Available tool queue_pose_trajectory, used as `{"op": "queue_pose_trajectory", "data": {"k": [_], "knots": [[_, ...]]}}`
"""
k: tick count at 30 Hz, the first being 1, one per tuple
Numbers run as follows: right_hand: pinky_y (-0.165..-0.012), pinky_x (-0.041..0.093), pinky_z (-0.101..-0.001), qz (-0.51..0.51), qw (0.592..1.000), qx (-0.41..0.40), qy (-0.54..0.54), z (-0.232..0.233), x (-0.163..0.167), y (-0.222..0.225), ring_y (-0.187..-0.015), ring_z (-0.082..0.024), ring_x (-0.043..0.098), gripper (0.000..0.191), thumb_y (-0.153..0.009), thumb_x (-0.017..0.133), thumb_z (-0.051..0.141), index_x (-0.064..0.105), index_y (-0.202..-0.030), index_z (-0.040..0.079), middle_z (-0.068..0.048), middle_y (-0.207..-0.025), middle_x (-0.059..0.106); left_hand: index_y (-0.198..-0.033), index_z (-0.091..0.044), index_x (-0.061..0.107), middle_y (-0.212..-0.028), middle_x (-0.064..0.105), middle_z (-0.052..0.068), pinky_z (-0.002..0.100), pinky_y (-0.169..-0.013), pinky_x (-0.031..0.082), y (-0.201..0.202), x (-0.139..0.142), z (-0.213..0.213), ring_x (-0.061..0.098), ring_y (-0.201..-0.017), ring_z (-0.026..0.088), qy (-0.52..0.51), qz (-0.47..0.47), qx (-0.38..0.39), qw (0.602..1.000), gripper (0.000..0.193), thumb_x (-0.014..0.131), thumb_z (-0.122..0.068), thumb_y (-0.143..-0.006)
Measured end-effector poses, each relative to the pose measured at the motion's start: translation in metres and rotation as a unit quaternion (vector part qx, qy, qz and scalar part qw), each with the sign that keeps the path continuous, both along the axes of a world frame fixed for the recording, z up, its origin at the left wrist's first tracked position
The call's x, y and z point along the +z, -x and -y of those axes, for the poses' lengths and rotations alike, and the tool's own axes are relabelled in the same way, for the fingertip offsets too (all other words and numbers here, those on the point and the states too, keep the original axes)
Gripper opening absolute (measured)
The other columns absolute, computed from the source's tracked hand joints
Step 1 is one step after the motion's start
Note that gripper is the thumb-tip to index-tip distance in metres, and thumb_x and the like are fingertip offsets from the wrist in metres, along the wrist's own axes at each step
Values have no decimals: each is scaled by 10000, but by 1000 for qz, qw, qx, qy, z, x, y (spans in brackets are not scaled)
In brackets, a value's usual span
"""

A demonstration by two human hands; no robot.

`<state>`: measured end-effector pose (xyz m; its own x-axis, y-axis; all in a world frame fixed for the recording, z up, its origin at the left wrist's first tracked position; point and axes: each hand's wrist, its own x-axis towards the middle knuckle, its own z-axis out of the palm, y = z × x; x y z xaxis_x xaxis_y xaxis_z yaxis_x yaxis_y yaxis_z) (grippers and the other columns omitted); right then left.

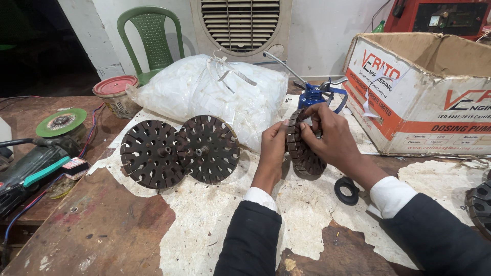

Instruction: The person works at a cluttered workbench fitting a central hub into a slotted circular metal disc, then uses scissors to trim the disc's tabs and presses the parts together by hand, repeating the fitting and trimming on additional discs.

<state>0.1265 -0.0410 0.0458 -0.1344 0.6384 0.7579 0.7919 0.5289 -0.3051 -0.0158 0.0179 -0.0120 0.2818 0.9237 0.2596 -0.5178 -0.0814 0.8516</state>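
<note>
A: Currently, obs. 1: one slotted stator core (pixel 305 145) is in hand, standing on edge on the surface (pixel 117 225), just in front of the blue oil can (pixel 313 94).

B: Hand states?

A: Left hand (pixel 272 148) is curled against the core's left side, steadying it. Right hand (pixel 330 135) is closed over the top and right of the core, fingertips (pixel 307 127) pinching at the upper slots. Whether something small sits between those fingertips, I cannot tell; it is hidden.

B: Anything that looks finished?

A: Two similar slotted discs (pixel 179 152) lie flat to the left, touching and slightly overlapping, each with a centre shaft. Their slots look bare. I judge them as either waiting or set aside; the view does not settle which.

B: And the core in hand?

A: Slots visible along its rim look dark and unfilled, so I would rate work on it as early to middle, not complete.

B: Other items?

A: A black rubber ring (pixel 347 190) lies on the torn paper near the right wrist, untouched. A tied white plastic bag (pixel 215 92) sits behind the discs, a cardboard box (pixel 424 97) to the right, an angle grinder (pixel 30 163) at far left. Another dark slotted part (pixel 481 204) shows at the right edge, mostly cut off.
</note>
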Motion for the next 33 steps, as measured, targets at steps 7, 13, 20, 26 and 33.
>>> {"op": "queue_pose_trajectory", "data": {"k": [7, 13, 20, 26, 33], "knots": [[-623, 510, -323, 1, 997, 64, -51, -7, -4, -10, -667, -174, 635, 180, -902, 692, 84, 583, -980, -35, -114, -787, 633, -1081, -5, 718, -884, 712, 34, 275, -708, 550, 2, 5, 2, 649, -747, 89, 18, -10, 1, 1000, 374, 532, -330, -1073], [-534, 433, -305, -83, 996, -14, -16, -10, -11, -13, -530, -124, 532, 108, -927, 659, 60, 600, -947, -29, -59, -643, 582, -1092, -22, 701, -908, 739, 42, 265, -750, 574, 2, 10, 6, 692, -793, 108, 36, -11, 0, 999, 424, 525, -404, -1037], [-517, 420, -285, -89, 995, -40, -23, -7, 1, -11, -523, -97, 518, 138, -900, 705, 80, 648, -947, -36, -48, -622, 584, -1200, -55, 622, -1063, 637, 73, 299, -815, 563, 1, 14, 12, 657, -943, 142, -26, 12, 89, 996, 432, 649, -420, -971], [-593, 486, -268, -57, 995, 44, -64, 0, 7, -9, -620, -96, 593, 157, -889, 716, 75, 660, -985, -35, -51, -731, 631, -1277, -65, 686, -1151, 607, 44, 315, -889, 540, 1, 20, 22, 613, -1048, 162, -141, 10, 96, 985, 473, 762, -339, -900], [-635, 513, -271, -58, 993, 73, -67, 1, 9, -8, -668, -110, 625, 174, -902, 722, 65, 678, -1039, -34, -64, -792, 667, -1267, -85, 727, -1311, 518, 57, 338, -1032, 493, 1, 23, 25, 574, -1211, 179, -150, -17, 71, 986, 436, 687, -387, -955]]}}
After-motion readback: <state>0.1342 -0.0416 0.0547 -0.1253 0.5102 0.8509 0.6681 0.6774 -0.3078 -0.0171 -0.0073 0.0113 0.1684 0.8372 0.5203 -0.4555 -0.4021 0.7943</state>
